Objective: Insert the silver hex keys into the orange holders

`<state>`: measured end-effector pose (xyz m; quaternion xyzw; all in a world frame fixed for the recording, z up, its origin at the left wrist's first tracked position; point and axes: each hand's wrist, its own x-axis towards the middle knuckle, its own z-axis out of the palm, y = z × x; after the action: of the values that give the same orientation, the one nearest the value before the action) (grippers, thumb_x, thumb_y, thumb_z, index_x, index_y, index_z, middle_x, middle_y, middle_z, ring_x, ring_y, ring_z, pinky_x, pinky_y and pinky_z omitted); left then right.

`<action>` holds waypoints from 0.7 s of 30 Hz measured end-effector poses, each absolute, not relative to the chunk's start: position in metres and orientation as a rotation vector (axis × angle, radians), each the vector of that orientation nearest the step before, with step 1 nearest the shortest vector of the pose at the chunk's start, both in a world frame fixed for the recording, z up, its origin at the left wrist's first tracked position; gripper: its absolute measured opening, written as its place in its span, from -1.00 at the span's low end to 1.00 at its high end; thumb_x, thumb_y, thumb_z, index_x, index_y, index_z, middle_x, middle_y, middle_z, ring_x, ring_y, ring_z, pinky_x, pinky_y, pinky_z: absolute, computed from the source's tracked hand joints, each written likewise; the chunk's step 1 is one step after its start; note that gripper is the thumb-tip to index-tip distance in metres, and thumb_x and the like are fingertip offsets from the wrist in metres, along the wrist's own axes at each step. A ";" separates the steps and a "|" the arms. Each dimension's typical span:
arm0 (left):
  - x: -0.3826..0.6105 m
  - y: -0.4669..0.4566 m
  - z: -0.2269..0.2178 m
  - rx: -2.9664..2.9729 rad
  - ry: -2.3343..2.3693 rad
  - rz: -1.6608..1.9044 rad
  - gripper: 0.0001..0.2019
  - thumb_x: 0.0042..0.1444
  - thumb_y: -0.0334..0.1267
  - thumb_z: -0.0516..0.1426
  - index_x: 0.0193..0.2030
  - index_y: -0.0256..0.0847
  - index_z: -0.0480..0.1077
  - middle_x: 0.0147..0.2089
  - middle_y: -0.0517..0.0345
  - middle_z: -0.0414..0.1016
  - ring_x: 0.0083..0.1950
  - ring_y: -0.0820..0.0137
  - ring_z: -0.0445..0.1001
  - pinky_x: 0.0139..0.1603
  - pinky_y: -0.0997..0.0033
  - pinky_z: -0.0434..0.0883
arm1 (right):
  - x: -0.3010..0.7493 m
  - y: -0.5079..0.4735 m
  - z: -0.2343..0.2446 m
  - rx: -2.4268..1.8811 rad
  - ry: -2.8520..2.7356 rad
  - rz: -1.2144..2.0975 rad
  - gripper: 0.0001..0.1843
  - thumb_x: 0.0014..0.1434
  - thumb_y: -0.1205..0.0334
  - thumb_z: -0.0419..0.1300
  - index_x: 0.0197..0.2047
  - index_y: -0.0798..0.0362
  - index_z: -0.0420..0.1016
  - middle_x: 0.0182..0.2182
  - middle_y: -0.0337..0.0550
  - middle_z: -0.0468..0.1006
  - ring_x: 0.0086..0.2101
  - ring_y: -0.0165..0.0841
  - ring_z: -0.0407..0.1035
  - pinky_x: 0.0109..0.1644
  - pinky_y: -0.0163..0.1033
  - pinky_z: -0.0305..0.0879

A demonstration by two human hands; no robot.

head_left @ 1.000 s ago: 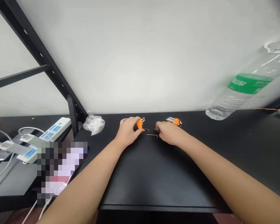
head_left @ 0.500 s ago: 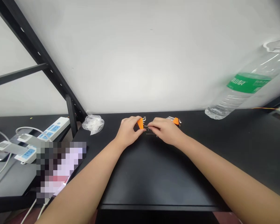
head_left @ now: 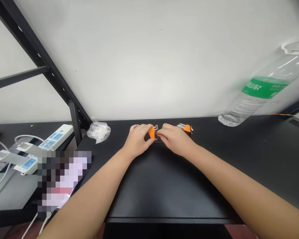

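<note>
My left hand [head_left: 139, 140] pinches an orange hex key holder [head_left: 151, 132] between thumb and fingers, just above the black tabletop. Metal hex keys [head_left: 156, 127] stick out of the holder on its right side. Right against it, my right hand [head_left: 173, 137] has its thumb and forefinger closed on a thin hex key, mostly hidden by the fingers. A loose hex key [head_left: 159, 142] lies on the table below the two hands. Behind my right hand rests a second orange holder [head_left: 187, 128] with several silver hex keys in it.
A crumpled clear plastic bag [head_left: 99, 132] lies left of my hands. White power strips [head_left: 55, 137] with plugs and cables are further left, near a pixelated item [head_left: 64, 182]. A large clear bottle [head_left: 260, 88] with a green label stands at the right by the wall.
My right hand has moved slightly left, bringing its fingertips up against the orange holder. The thin key between its fingers shows less than before. The second holder lies where it was.
</note>
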<state>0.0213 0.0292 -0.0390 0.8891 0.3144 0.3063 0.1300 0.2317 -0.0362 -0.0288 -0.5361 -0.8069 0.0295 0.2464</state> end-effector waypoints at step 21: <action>0.021 0.028 -0.036 2.677 0.909 0.814 -0.60 0.24 -0.16 0.25 0.20 -0.06 0.38 0.11 0.09 0.59 0.18 0.21 0.51 0.44 0.02 0.15 | 0.221 -0.041 -0.027 -1.461 -2.243 -0.019 -0.78 0.38 0.33 0.05 -0.17 0.04 0.54 -0.29 -0.08 0.45 -0.37 -0.32 0.32 -0.31 -0.20 0.22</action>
<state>0.0212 0.0276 -0.0364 0.9054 0.3075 0.2753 0.0997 0.2207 -0.0405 -0.0275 -0.5311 -0.8154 -0.0070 0.2304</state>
